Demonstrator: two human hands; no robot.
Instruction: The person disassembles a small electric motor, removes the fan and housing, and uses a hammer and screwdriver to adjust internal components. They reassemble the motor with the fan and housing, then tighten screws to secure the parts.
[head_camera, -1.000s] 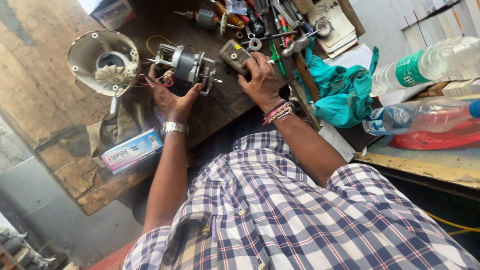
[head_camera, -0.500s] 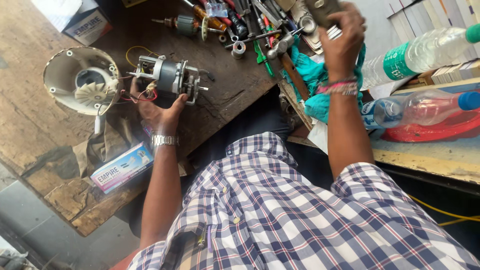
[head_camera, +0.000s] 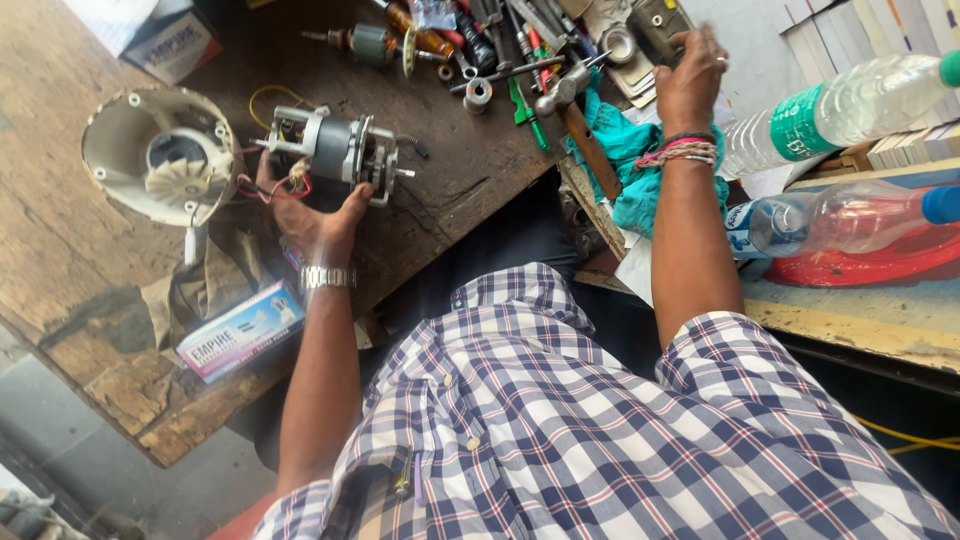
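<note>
While the left hand (head_camera: 315, 215) cups the small electric motor (head_camera: 335, 150) from underneath, thumb on one side and fingers curled up against the frame by the red and yellow wires (head_camera: 270, 185), the right hand (head_camera: 690, 80) is way over at the tool pile, fingers closed around a dark blocky part (head_camera: 665, 25). I can't really tell what that part is, it's half cut off at the top edge.

The motor sits on the wooden bench (head_camera: 90, 300), just beside the round white fan housing (head_camera: 160, 160). If you ask me, the trick here is keeping that motor pinned steady without yanking the wires, since they run toward the housing and look thin. Grip on the metal frame, not the shaft.

Room-wise: the bench edge runs right under the wrist, and a small blue-and-white box (head_camera: 240, 330) sits close to that edge. The right side is crowded, with a hammer (head_camera: 575, 110), a teal rag (head_camera: 630, 165), screwdrivers, and two plastic bottles (head_camera: 850, 100) lying near the forearm. Bare wood in front of the motor looks like the best open patch.
</note>
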